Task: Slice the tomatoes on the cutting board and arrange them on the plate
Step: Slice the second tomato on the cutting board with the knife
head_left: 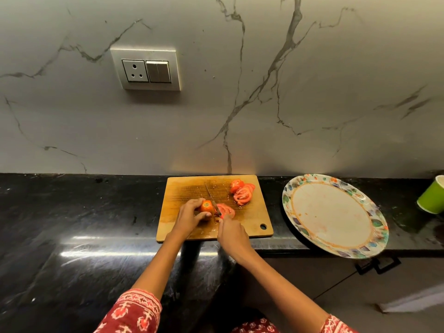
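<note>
A wooden cutting board [182, 188] lies on the black counter. My left hand [191, 216] grips a partly cut tomato [206, 206] near the board's middle. My right hand [231, 233] holds a knife [210, 194] by its red handle, the blade standing against the tomato's cut face and pointing away from me. A few fresh slices [225, 209] lie just right of the blade. A pile of slices [242, 192] sits at the board's far right corner. The round plate [335, 213] with a patterned rim lies to the right of the board, bare of tomato.
A green cup [432, 195] stands at the far right, beyond the plate. The marble wall with a socket panel [145, 68] rises right behind the board. The plate overhangs the counter's front edge, above a cabinet handle [378, 265]. Bare black counter [79, 212] stretches to the left.
</note>
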Available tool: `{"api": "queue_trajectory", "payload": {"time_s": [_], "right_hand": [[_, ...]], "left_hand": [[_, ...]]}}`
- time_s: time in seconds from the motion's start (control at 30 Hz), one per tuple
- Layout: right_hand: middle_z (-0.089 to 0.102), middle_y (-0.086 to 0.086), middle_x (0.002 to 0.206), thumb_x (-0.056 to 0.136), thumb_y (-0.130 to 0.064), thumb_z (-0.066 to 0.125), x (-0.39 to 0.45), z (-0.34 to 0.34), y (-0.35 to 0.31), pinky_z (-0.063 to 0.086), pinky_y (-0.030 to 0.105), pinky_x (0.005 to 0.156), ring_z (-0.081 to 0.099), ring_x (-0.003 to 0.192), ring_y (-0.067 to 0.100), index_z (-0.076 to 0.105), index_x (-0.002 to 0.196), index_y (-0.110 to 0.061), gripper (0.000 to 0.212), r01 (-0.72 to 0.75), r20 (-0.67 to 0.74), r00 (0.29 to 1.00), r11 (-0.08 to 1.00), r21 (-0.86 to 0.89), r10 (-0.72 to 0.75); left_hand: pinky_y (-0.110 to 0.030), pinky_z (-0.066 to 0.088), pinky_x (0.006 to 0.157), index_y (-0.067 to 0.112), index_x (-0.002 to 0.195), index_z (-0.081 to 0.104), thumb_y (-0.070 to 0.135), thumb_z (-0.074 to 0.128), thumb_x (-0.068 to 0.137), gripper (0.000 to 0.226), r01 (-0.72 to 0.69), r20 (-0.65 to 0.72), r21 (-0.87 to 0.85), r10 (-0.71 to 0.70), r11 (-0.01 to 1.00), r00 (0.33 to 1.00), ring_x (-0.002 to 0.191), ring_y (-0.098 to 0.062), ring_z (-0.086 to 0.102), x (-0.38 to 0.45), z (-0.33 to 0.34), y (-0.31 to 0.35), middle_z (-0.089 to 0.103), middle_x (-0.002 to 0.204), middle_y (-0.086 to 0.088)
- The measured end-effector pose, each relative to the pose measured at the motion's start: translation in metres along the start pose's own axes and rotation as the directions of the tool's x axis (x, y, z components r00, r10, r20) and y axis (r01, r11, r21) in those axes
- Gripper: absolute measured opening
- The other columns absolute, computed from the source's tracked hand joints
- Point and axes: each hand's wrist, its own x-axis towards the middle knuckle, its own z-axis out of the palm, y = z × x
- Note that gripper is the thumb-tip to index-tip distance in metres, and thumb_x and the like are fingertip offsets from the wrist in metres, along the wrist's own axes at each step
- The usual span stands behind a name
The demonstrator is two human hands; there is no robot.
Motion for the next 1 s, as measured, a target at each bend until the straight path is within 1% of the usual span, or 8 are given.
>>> {"api": "queue_trajectory", "payload": {"time_s": [0.17,0.27,0.4,0.53,0.7,0.77,0.9,1.0], "right_hand": [[0.060,0.020,0.111,0.102,-0.024,0.026,-0.001,0.000,-0.004,0.040,0.035,0.073,0.057,0.103,0.036,0.046,0.121,-0.004,0.034,-0.027,0.018,0.999,1.000,-0.008,0.027],[0.059,0.019,0.113,0.102,-0.023,0.026,0.001,0.000,-0.007,0.042,0.036,0.076,0.056,0.105,0.035,0.046,0.120,-0.003,0.033,-0.040,0.024,0.999,0.999,-0.014,0.041],[0.057,0.020,0.118,0.102,-0.021,0.025,0.001,0.000,-0.010,0.041,0.035,0.077,0.054,0.110,0.036,0.036,0.133,-0.004,0.037,-0.067,0.039,0.997,0.997,-0.044,0.068],[0.056,0.020,0.120,0.102,-0.020,0.025,0.002,0.001,-0.013,0.043,0.038,0.082,0.053,0.112,0.036,0.039,0.130,-0.004,0.034,-0.067,0.048,0.996,0.996,-0.053,0.070],[0.055,0.018,0.123,0.101,-0.016,0.030,0.012,0.001,-0.022,0.043,0.039,0.086,0.052,0.115,0.035,0.043,0.127,-0.005,0.031,-0.067,0.047,0.997,0.997,-0.043,0.069],[0.055,0.017,0.124,0.100,-0.014,0.031,0.018,0.001,-0.024,0.043,0.040,0.089,0.050,0.118,0.034,0.046,0.126,-0.004,0.031,-0.044,0.036,0.998,0.998,-0.052,0.046],[0.053,0.017,0.127,0.100,-0.013,0.033,0.028,0.000,-0.025,0.041,0.040,0.093,0.046,0.122,0.033,0.048,0.124,-0.003,0.031,-0.041,0.040,0.998,0.997,-0.058,0.044],[0.053,0.015,0.128,0.100,-0.013,0.033,0.025,0.002,-0.022,0.042,0.039,0.093,0.048,0.121,0.032,0.045,0.128,-0.004,0.032,-0.026,0.030,0.999,0.997,-0.072,0.029]], "left_hand": [[-0.020,0.036,0.095,0.001,0.122,0.055,0.011,0.068,0.080,0.045,-0.005,-0.016,-0.010,0.005,1.000,1.000,0.117,-0.022,0.050,0.000,0.002,0.000,0.056,0.125,-0.014],[-0.021,0.037,0.095,0.000,0.122,0.056,0.011,0.069,0.079,0.045,-0.011,-0.026,-0.011,0.011,1.000,1.000,0.117,-0.023,0.051,0.000,0.002,0.001,0.057,0.124,-0.014],[-0.027,0.041,0.097,0.000,0.121,0.056,0.009,0.070,0.078,0.046,-0.015,-0.048,-0.025,0.013,1.000,0.999,0.115,-0.024,0.051,-0.001,0.003,0.001,0.057,0.122,-0.015],[-0.023,0.040,0.093,0.000,0.119,0.057,0.010,0.069,0.079,0.043,-0.015,-0.072,-0.022,0.013,1.000,0.997,0.112,-0.023,0.053,-0.002,0.005,0.001,0.059,0.118,-0.014],[-0.020,0.037,0.092,-0.001,0.118,0.059,0.008,0.067,0.080,0.040,-0.006,-0.111,-0.018,0.004,1.000,0.994,0.112,-0.023,0.054,-0.001,0.003,0.000,0.060,0.117,-0.015],[-0.019,0.038,0.092,-0.001,0.116,0.060,0.008,0.069,0.079,0.039,-0.020,-0.106,-0.003,0.020,1.000,0.994,0.111,-0.024,0.055,-0.001,0.002,0.000,0.062,0.116,-0.015],[-0.022,0.041,0.092,0.000,0.114,0.062,0.009,0.071,0.076,0.040,-0.074,-0.093,0.014,0.075,0.997,0.993,0.107,-0.025,0.057,-0.003,0.003,0.004,0.063,0.113,-0.016],[-0.019,0.039,0.091,0.000,0.117,0.060,0.009,0.070,0.077,0.042,-0.057,-0.095,0.002,0.057,0.998,0.994,0.109,-0.025,0.056,-0.002,0.002,0.003,0.063,0.114,-0.016]]}}
